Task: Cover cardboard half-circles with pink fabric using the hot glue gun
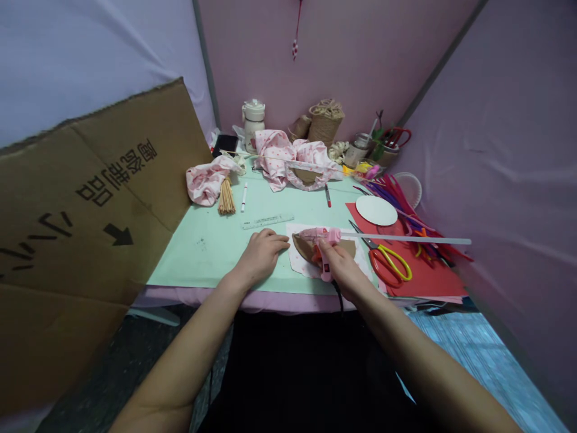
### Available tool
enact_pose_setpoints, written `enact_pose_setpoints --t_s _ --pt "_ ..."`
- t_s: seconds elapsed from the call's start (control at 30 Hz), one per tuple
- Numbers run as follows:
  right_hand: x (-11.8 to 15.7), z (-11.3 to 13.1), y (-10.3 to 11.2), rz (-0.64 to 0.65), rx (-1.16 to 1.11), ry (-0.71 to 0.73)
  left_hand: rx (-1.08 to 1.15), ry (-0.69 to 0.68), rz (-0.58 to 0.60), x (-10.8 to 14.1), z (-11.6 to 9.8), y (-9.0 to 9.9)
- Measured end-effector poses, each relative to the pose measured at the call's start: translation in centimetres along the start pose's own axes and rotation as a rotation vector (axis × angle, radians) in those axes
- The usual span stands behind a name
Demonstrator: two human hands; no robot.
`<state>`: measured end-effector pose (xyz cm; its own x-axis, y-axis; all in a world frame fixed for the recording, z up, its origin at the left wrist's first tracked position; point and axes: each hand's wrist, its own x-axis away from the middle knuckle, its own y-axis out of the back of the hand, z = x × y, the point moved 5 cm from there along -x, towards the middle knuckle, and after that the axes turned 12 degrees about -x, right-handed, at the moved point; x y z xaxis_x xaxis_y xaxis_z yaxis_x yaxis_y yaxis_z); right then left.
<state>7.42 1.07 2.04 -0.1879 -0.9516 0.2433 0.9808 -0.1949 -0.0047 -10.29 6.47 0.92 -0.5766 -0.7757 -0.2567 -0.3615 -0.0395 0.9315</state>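
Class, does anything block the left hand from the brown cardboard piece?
Only flat white, pink-dotted fabric shows between the left hand and the brown cardboard piece; from above, the pink glue gun, held over it, covers part.

Pretty busy mint-green table (180,258). Clear ruler (267,222) sits mid-table, wooden sticks (226,201) farther back left, red-tipped marker (328,196) back right.
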Motion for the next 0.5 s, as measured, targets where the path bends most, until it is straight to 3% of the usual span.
enact_pose_setpoints --t_s 0.5 --pt "-0.3 -0.23 0.05 0.006 -0.008 0.011 0.004 0.009 0.023 -0.04 -0.06 0.06"
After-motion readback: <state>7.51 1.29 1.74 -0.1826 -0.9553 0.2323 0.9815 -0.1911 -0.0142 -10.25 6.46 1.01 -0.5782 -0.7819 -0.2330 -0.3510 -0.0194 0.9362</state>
